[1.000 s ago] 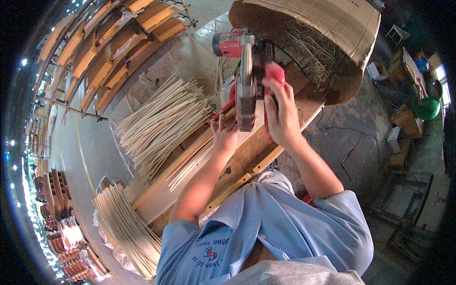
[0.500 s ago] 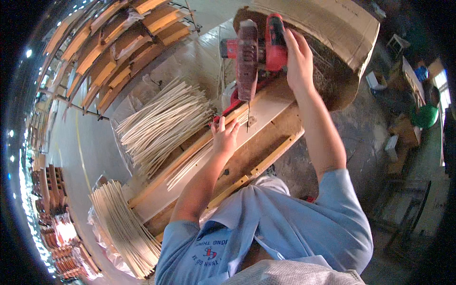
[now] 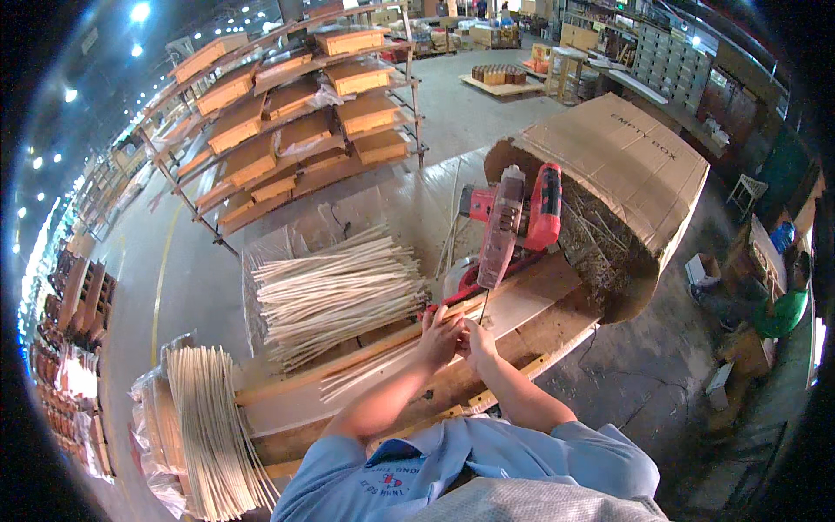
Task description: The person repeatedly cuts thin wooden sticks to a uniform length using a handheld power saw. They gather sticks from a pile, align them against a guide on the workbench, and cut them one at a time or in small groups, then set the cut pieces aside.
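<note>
Both hands are at the bench point(image 3: 300, 416), side by side and apparently touching, just below the saw point(image 3: 503, 228). Left hand point(image 3: 439, 339): fingers bent, close together, laid over the thin sticks point(image 3: 352, 378); the fingertips are partly hidden, so a firm grip cannot be confirmed. Right hand point(image 3: 477, 343): fingers curled inward, little gap visible; whether anything is pinched between them cannot be told.

Position of sticks: flat on the pale strip of the bench, along a raised wooden rail point(image 3: 296, 383), running from lower left up under the hands towards the saw. The saw has a red handle point(image 3: 546, 204) and a brownish guard point(image 3: 504, 230); the guard stands above the rail, tilted.

Surroundings: a loose pile of sticks point(image 3: 339, 296) lies beyond the rail; a second bundle point(image 3: 213, 426) lies left of the bench end. A cardboard box point(image 3: 622, 165) with scraps inside sits beyond the saw, to the right. A person in green point(image 3: 787, 313) is at far right.
</note>
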Motion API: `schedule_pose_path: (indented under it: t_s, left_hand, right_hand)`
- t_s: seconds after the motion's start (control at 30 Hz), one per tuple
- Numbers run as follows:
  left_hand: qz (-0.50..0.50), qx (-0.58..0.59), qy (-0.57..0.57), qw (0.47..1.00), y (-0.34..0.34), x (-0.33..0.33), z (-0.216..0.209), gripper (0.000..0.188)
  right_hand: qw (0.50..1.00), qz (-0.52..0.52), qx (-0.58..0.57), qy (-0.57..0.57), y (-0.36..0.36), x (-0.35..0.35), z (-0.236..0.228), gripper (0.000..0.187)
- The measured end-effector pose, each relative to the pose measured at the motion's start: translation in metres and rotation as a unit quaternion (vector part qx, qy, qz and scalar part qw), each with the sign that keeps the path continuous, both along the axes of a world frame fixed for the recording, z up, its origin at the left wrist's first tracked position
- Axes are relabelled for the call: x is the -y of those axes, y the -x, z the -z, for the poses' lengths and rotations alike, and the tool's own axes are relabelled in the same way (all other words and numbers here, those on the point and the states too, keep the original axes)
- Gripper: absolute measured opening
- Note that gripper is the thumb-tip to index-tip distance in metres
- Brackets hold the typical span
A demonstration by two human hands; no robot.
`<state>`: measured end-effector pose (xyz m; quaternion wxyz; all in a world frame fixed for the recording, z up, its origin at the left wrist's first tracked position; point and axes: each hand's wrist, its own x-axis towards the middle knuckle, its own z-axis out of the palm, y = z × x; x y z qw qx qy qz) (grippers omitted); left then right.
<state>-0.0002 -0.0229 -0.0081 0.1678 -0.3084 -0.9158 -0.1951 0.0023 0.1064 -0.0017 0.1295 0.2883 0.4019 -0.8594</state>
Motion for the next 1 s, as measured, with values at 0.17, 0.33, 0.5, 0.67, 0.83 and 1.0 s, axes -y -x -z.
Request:
schedule_pose_path:
  t_s: [0.17, 0.33, 0.5, 0.67, 0.83, 1.0]
  left_hand:
    - [0.000, -0.039, -0.032, 0.999, -0.012, 0.010, -0.019, 0.047]
    - [-0.057, -0.042, -0.057, 0.996, -0.037, 0.050, -0.036, 0.045]
    - [-0.085, 0.023, -0.033, 0.996, -0.057, 0.068, -0.045, 0.060]
    - [-0.156, -0.058, -0.011, 0.986, -0.066, 0.115, -0.075, 0.057]
    - [-0.216, 0.021, 0.090, 0.972, -0.016, 0.201, -0.078, 0.047]
    - [-0.216, 0.111, 0.111, 0.964, 0.059, 0.266, -0.063, 0.048]
  right_hand:
    - [0.999, -0.044, 0.017, -0.012, 0.026, -0.002, -0.001, 0.019]
    - [0.997, -0.067, 0.008, 0.038, 0.030, 0.028, 0.001, 0.025]
    - [0.995, -0.025, -0.022, 0.089, 0.029, 0.028, 0.007, 0.035]
    - [0.979, -0.042, -0.057, 0.189, 0.011, 0.049, -0.028, 0.025]
    - [0.970, -0.164, -0.174, 0.037, 0.022, 0.097, -0.062, 0.027]
    - [0.658, -0.223, -0.516, -0.501, -0.005, 0.119, -0.025, 0.012]
